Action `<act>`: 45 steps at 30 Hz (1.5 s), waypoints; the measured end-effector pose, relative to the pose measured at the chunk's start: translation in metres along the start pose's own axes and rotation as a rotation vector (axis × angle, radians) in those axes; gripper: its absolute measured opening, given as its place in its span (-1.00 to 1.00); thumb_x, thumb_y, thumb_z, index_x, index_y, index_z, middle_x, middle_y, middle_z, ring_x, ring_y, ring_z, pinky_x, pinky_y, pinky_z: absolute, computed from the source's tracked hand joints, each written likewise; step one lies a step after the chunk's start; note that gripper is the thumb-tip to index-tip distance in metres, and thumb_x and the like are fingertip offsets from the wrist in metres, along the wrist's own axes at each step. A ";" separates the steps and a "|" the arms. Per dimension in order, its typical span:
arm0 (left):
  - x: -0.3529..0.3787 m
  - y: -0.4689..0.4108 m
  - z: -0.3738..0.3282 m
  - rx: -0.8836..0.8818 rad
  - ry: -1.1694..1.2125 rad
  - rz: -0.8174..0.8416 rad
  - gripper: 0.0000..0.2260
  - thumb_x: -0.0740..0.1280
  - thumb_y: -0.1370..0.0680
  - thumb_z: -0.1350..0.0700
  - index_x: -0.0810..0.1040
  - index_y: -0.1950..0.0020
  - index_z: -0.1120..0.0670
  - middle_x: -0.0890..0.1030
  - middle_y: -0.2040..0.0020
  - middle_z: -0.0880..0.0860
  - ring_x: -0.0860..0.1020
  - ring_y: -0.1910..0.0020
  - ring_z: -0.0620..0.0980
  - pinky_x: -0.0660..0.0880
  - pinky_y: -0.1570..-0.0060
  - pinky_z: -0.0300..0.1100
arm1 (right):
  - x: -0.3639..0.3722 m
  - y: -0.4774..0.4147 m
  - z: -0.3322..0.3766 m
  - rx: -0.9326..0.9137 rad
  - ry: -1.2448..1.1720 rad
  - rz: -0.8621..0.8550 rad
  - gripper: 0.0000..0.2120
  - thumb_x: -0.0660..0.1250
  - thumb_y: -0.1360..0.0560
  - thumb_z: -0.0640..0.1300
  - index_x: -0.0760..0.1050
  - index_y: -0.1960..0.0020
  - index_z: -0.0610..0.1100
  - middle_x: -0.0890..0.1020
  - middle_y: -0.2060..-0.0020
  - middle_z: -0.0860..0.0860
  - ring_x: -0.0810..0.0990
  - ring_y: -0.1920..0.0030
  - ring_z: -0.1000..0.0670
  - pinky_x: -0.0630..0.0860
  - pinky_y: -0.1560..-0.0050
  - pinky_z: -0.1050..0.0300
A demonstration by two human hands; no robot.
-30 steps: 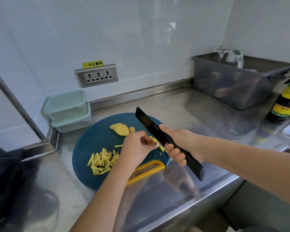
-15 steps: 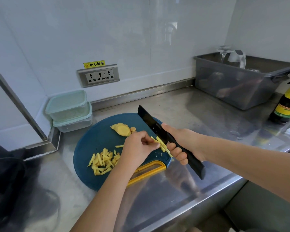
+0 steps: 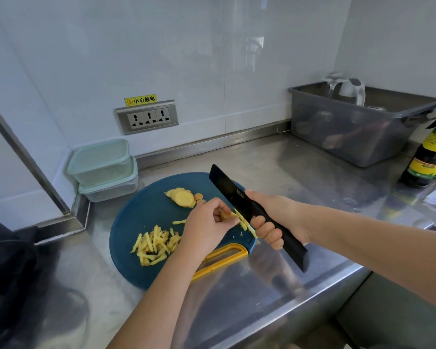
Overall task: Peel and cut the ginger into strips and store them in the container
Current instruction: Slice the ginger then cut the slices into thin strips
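The right hand (image 3: pixel 275 217) grips the knife (image 3: pixel 227 187) by its black handle, with the blade lifted over the board (image 3: pixel 141 210). The left hand (image 3: pixel 207 224) pinches a few strips (image 3: pixel 243 220) that cling to the side of the blade. A pile (image 3: pixel 152 245) of cut ginger lies on the near left part of the board, and slices (image 3: pixel 183 197) wait at its far side. 2 lidded containers (image 3: pixel 101 162) stand stacked just beside the board. I judge the strips light, thin, moist and a little sticky. It is safer to slide them off along the flat of the blade, away from the edge.
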State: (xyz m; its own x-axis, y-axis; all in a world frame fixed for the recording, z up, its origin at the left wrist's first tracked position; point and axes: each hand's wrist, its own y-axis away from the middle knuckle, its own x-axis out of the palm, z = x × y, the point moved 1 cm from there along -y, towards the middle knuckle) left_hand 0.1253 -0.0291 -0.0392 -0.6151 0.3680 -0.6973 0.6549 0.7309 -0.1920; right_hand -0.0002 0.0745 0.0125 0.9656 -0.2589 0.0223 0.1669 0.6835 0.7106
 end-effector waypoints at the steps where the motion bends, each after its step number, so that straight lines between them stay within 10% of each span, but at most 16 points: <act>1: 0.000 0.000 0.000 -0.005 0.002 0.001 -0.85 0.45 -0.43 -0.05 0.49 0.13 -0.11 0.53 0.09 -0.06 0.51 0.17 -0.15 0.47 0.15 -0.33 | 0.000 0.001 0.000 -0.002 0.006 0.005 -0.39 0.08 -0.53 0.39 0.27 0.44 -0.08 0.29 0.58 0.04 0.22 0.64 0.08 0.22 0.66 0.30; 45: -0.009 0.000 -0.006 0.025 0.061 -0.009 -0.78 0.50 -0.41 0.09 0.48 0.33 -0.09 0.55 0.34 -0.16 0.49 0.34 -0.25 0.36 0.31 -0.54 | 0.019 -0.009 0.005 0.095 0.129 -0.053 -0.35 0.04 -0.48 0.47 0.23 0.46 -0.06 0.27 0.59 0.04 0.19 0.66 0.08 0.20 0.66 0.32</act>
State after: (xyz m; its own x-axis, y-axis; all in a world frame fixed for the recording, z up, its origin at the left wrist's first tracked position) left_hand 0.1281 -0.0294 -0.0287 -0.6462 0.3968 -0.6519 0.6596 0.7201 -0.2155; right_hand 0.0152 0.0601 0.0106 0.9746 -0.1989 -0.1028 0.2042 0.6018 0.7721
